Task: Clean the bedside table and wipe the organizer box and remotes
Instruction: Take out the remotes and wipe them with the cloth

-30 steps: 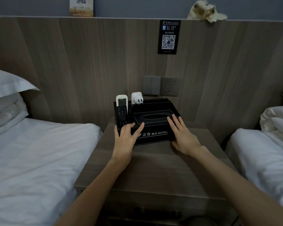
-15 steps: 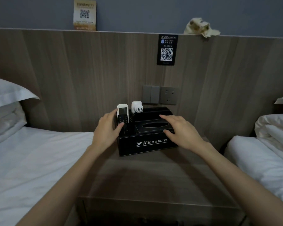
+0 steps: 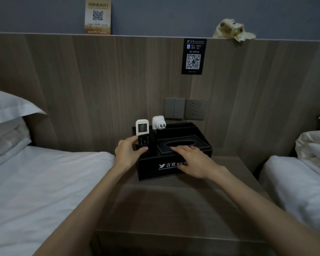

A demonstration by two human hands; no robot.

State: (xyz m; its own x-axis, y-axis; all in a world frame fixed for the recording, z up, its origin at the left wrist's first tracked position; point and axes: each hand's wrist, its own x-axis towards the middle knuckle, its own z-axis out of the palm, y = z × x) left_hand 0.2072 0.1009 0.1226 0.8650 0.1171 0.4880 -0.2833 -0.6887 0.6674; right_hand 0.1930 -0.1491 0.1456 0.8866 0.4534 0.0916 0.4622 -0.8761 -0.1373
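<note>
Remotes pinched, box steadied

Light, probably slick remotes [image 3: 146, 141] are pinched low by the left hand [image 3: 129, 154]; organizer box [image 3: 150, 170] is held down under the right hand [image 3: 194, 161], fingers flat.

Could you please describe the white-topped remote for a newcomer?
Between the beds, on the bedside table, sits a black organizer box. The remote stands at its left end. Its white top has a screen; the neighbouring remote is black, the white plug screenless.

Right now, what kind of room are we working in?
Likely a twin hotel room: a black wall sign reads HOTEL, a WiFi card stands atop the headboard, and white beds flank the bedside table.
</note>
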